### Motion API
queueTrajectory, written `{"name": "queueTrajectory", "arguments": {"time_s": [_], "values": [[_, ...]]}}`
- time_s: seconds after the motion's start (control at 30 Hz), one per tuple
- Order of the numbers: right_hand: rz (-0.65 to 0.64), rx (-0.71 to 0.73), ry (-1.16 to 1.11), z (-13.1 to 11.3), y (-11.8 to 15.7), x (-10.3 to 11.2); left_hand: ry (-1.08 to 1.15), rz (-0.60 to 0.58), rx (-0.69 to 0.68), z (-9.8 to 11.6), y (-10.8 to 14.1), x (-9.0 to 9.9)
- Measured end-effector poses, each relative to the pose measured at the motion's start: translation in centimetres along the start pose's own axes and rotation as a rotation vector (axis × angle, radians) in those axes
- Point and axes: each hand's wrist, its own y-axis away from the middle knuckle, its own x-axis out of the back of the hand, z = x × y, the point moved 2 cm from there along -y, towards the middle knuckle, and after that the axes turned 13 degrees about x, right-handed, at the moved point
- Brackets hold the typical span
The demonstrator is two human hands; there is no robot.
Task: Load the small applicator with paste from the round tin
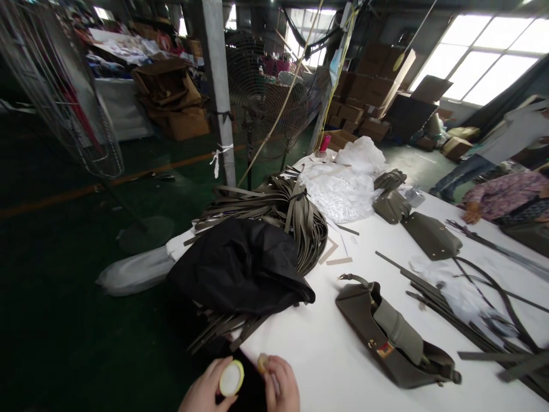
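Observation:
My left hand [208,388] holds a small round yellow-rimmed thing [231,378] with a pale flat middle, fingers curled round its edge. Beside it, my right hand [282,382] pinches a small yellowish-tan piece [262,363] whose kind I cannot make out. Both hands are low in view, at the near edge of the white table [317,349]. Farther on, a black cloth bag [240,266] lies over a large bundle of olive-brown straps [306,223]. To the right, an olive-brown handbag [386,337] rests on the table with its top open.
Clear plastic wrapping [343,183] is heaped at the far end. Other bags [432,234] and loose strips [446,312] lie on the right. A person's hand [472,213] rests across the table. Standing fans [257,97] and a grey post [221,91] are beyond.

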Motion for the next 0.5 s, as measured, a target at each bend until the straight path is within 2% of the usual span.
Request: {"name": "queueTrajectory", "arguments": {"time_s": [0.1,0.23,0.37,0.5], "values": [[-0.044,0.302,0.121,-2.6,-3.1,2.8,-0.025,-0.04,0.001,3.8,-0.1,-0.2],[-0.051,0.547,0.204,-4.6,-5.2,4.8,-0.103,-0.061,-0.061,7.6,-0.3,-1.3],[0.053,0.635,0.313,-4.5,-5.8,6.2,-0.156,-0.089,-0.087,10.7,-0.4,-2.3],[0.149,0.659,0.5,-3.1,-5.5,8.2,-0.151,-0.12,-0.118,13.4,-0.6,-3.2]]}}
